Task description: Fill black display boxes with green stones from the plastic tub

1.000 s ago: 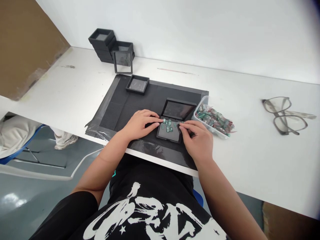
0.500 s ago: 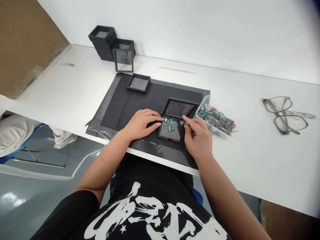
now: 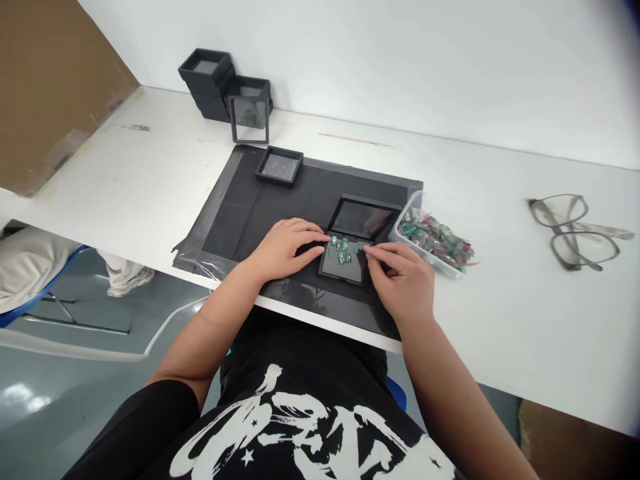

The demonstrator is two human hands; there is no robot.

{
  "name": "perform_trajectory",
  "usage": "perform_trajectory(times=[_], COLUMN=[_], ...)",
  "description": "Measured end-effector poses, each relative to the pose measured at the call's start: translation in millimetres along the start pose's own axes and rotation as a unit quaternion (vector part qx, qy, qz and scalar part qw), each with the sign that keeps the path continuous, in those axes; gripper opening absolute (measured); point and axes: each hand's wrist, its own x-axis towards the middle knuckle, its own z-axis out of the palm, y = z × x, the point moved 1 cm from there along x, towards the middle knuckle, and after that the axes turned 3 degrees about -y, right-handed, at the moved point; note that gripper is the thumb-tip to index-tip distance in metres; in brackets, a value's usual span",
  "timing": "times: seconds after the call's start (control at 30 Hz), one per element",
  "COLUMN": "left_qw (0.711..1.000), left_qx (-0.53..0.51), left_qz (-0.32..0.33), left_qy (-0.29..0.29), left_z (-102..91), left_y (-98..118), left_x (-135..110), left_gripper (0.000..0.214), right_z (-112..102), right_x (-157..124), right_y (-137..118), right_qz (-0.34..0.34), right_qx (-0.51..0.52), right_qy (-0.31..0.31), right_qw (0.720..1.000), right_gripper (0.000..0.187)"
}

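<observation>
A black hinged display case (image 3: 330, 272) lies open on the dark mat, its framed lid (image 3: 361, 220) tilted back with a clear film in it. Several glossy green pieces shaped like false nails (image 3: 342, 245) lie on the film of its lower half. My left hand (image 3: 290, 248) rests at the left edge of the case, fingers stretched, with thumb and index apart by the rim. At the right side, my right hand (image 3: 403, 277) has thumb and index pinched together over the case's edge, close to the rightmost green pieces. Whatever sits between those fingertips is too small to make out.
A clear plastic tub (image 3: 430, 260) of wrapped green and reddish pieces stands right of the case. An empty black frame (image 3: 279, 167) lies on the black mat (image 3: 240, 213). Stacked black frames (image 3: 207, 83) stand at the back left. Eyeglasses (image 3: 573, 233) lie far right.
My right hand has shifted slightly right and its fingers have come in over the case's right edge, pinched together. My left hand stays by the left rim.
</observation>
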Motion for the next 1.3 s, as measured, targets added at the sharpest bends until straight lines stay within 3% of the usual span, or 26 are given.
perform_trajectory(times=[0.27,0.57,0.8,0.97,1.07,1.3], left_qw=[1.000,1.000,1.000,1.000,1.000,1.000], left_qx=[-0.009,-0.009,-0.007,-0.011,-0.010,-0.010], left_qz=[0.001,0.000,-0.001,-0.001,0.000,-0.001], left_qy=[0.004,0.007,0.005,0.002,0.000,0.000], left_z=[0.1,0.8,0.5,0.5,0.5,-0.1], left_y=[-0.8,-1.1,-0.7,-0.5,-0.7,-0.3], left_x=[0.6,0.7,0.3,0.0,0.0,0.1], left_gripper=[0.031,0.031,0.031,0.032,0.032,0.031], right_z=[-2.8,-7.4,-3.3,-3.3,-5.3,-5.8], right_x=[-1.9,3.5,3.0,-0.6,-1.2,0.1], right_y=[-1.5,4.1,9.5,12.0,7.9,1.9], right_qz=[-0.028,0.034,0.014,0.128,0.150,0.102], right_qx=[-0.105,-0.009,0.020,0.146,0.121,0.052], right_qy=[-0.001,-0.043,-0.030,0.018,0.020,-0.024], right_qw=[0.994,0.998,0.999,0.981,0.981,0.993], right_gripper=[0.031,0.023,0.026,0.035,0.030,0.032])
